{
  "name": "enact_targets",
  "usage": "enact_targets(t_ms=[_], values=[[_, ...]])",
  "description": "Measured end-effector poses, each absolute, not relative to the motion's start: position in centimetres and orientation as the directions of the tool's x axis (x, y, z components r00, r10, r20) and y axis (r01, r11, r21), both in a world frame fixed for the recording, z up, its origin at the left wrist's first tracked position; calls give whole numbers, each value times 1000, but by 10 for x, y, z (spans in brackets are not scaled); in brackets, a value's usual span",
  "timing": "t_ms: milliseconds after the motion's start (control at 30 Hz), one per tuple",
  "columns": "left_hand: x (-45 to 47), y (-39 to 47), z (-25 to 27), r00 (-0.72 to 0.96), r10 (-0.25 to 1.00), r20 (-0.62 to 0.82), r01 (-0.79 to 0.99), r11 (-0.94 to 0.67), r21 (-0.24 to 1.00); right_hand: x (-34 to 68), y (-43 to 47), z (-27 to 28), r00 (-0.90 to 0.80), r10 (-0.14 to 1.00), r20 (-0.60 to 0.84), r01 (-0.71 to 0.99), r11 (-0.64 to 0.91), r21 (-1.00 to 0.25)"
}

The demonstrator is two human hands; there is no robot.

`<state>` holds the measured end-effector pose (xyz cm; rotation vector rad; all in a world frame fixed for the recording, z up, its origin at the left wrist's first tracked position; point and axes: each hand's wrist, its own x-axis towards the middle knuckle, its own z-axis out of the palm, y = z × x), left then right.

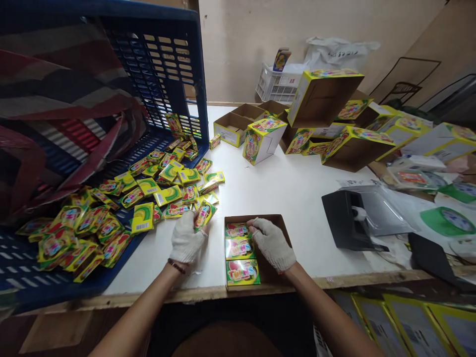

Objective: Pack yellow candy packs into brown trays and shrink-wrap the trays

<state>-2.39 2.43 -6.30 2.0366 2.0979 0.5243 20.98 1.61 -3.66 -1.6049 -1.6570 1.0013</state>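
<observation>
Packing step in hand: gloved left hand (187, 241) pinches a packet (204, 216) beside the near carton (277, 225), right hand (272, 243) presses the far packet of three (238, 230) inside; next likely needs placing alongside.

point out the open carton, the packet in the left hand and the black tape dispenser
open carton (273, 225), head view, bare brown floor
packet (204, 215), head view, its printed face
black tape dispenser (340, 220), head view, left side wall
</observation>
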Motion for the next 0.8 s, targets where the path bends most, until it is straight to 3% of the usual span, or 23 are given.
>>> enact_targets(t_ms=[100,200,267,367,467,633,800], values=[[-15,13,-43,110,895,433,799,-339,497,206,20,-18,-132,990,-57,402,1,-916],[6,4,-38,274,814,512,660,-546,516,207,21,-8,-177,982,-71,411,8,-911],[17,-1,-47,180,877,446,633,-451,630,212,20,-9,-86,991,-100,512,-42,-858],[28,-9,-71,-59,986,155,524,-101,846,220,18,-22,80,987,-141,585,-161,-795],[37,-15,-94,-83,991,-105,368,128,921,223,18,-40,94,980,-178,594,-198,-779],[42,-12,-109,-52,993,-109,253,119,960,230,23,-50,94,979,-182,629,-200,-751],[37,-8,-112,3,997,-78,254,74,964,221,31,-45,151,951,-269,774,-283,-566]])
